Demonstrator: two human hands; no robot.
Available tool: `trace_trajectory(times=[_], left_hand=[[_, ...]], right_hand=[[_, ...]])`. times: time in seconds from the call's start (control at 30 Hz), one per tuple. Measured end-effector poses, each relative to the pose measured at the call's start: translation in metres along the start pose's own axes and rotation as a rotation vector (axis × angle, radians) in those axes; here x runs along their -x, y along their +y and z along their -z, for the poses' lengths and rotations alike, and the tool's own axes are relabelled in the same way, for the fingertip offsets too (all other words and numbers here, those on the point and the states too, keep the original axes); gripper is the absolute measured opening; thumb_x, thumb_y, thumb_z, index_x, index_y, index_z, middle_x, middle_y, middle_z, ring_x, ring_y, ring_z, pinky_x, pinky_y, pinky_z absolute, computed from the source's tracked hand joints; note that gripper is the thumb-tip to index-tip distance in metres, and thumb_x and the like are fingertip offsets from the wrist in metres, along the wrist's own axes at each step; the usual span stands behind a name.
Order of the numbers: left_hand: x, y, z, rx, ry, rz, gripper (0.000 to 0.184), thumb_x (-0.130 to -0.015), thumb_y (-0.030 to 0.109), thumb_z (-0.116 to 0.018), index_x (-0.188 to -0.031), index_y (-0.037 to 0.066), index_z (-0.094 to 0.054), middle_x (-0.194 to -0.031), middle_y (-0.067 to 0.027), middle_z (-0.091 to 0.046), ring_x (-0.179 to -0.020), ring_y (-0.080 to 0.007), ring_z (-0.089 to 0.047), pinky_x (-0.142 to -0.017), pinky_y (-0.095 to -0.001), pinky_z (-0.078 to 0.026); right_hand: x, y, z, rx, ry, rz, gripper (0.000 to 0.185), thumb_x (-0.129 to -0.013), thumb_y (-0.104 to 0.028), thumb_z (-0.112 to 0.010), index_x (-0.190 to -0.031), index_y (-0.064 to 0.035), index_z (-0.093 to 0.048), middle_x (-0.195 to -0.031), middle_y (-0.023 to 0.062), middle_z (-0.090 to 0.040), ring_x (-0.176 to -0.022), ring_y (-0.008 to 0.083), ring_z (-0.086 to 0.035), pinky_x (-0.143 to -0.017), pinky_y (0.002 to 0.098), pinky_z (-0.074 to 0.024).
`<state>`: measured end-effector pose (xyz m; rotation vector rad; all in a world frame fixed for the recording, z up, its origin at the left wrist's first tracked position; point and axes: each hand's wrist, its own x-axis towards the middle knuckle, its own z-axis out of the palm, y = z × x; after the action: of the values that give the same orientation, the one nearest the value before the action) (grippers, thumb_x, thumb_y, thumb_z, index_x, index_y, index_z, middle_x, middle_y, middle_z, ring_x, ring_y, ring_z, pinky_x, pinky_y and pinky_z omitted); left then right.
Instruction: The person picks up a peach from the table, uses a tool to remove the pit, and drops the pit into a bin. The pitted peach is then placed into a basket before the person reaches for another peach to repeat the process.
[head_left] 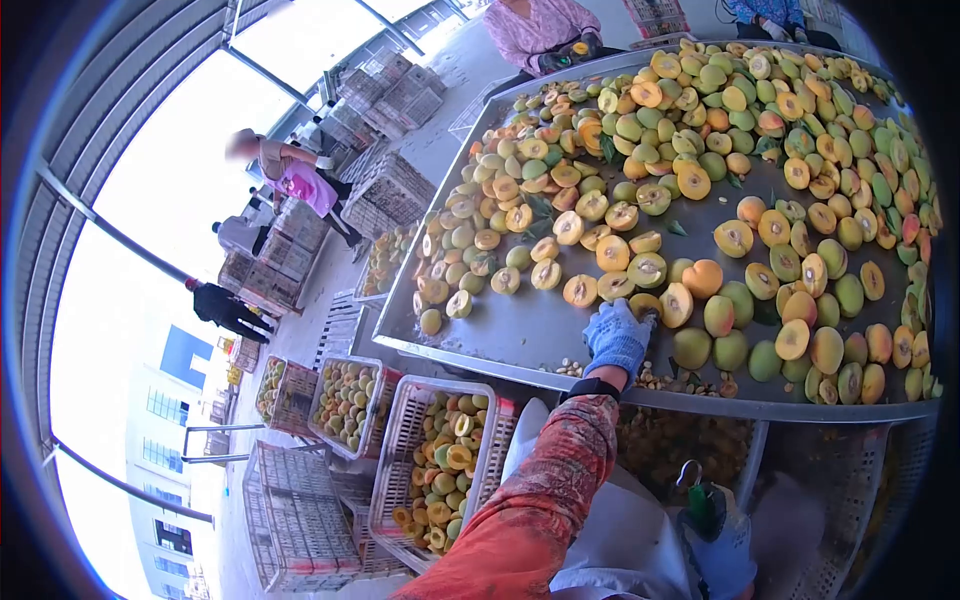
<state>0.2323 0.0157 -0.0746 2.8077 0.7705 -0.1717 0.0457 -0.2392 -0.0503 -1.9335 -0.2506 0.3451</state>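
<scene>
My left hand (618,338), in a light blue glove below a red patterned sleeve, reaches over the near edge of the metal table (500,335). Its fingers are closed round a fruit (645,307) at the front of the pile. Halved fruit with pits showing and whole green-yellow fruit lie just beyond it. Low in the view, below the table edge, my right hand (725,560), also gloved, is closed round the green handle of a tool (705,508) with a curved metal end. Small pits (650,378) lie beside my left wrist.
Crates of fruit (388,400) stand left of the table, with stacked crates (290,520) beside them. Another person's gloved hands (568,55) are at the far edge, and a second person sits at top right. More people (300,180) stand among crates at left.
</scene>
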Motion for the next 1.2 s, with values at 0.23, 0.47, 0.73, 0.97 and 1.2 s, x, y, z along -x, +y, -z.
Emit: trace_trajectory(times=[0.23, 0.47, 0.73, 0.97, 1.2], left_hand=[[0.007, 0.002, -0.046, 1.135, 0.023, -0.438, 0.043, -0.075, 0.010, -0.062, -0.117, 0.007, -0.053, -0.108, -0.0077, -0.059, -0.091, -0.0219, -0.059, -0.072, -0.0334, -0.050], [0.108, -0.037, 0.046, 2.237, -0.489, -0.094, 0.047, -0.080, 0.025, -0.056, -0.122, 0.008, -0.046, -0.107, -0.0173, -0.057, -0.092, -0.0323, -0.060, -0.084, -0.0427, -0.051], [0.197, -0.051, 0.055, 1.725, -0.660, -0.042, 0.051, -0.088, 0.040, -0.048, -0.127, 0.007, -0.045, -0.098, -0.0150, -0.061, -0.067, -0.0232, -0.062, -0.049, -0.0282, -0.049], [0.234, -0.071, 0.079, 1.605, -0.683, -0.179, 0.040, -0.090, 0.035, -0.049, -0.113, 0.002, -0.054, -0.090, -0.0093, -0.062, -0.060, -0.0165, -0.060, -0.044, -0.0270, -0.047], [0.260, -0.074, 0.076, 0.789, 0.142, -0.624, 0.034, -0.092, 0.028, -0.050, -0.109, -0.001, -0.055, -0.103, -0.0080, -0.061, -0.089, -0.0122, -0.055, -0.078, -0.0257, -0.045]], right_hand=[[-0.005, 0.008, -0.005, 0.212, 0.129, 0.252, 0.047, -0.072, -0.015, -0.071, -0.114, -0.0045, -0.051, -0.075, 0.0144, -0.062, -0.061, 0.0289, -0.062, -0.057, 0.0367, -0.0482], [0.015, -0.021, 0.005, 0.121, 0.062, 0.073, 0.045, -0.075, -0.022, -0.070, -0.112, -0.0038, -0.054, -0.083, 0.0181, -0.063, -0.073, 0.0349, -0.062, -0.061, 0.0380, -0.0499], [0.022, -0.051, -0.015, 0.378, 0.181, 0.461, 0.043, -0.076, -0.025, -0.068, -0.112, -0.0044, -0.054, -0.080, 0.0140, -0.063, -0.065, 0.0295, -0.062, -0.055, 0.0360, -0.0489], [0.042, -0.068, -0.031, 0.620, 0.177, 0.469, 0.045, -0.078, -0.031, -0.065, -0.113, -0.0037, -0.054, -0.072, 0.0135, -0.062, -0.060, 0.0274, -0.061, -0.052, 0.0356, -0.0478], [0.063, -0.076, -0.051, 0.520, 0.066, 0.367, 0.043, -0.080, -0.033, -0.063, -0.109, -0.0033, -0.054, -0.069, 0.0145, -0.061, -0.057, 0.0267, -0.061, -0.048, 0.0356, -0.0466]])
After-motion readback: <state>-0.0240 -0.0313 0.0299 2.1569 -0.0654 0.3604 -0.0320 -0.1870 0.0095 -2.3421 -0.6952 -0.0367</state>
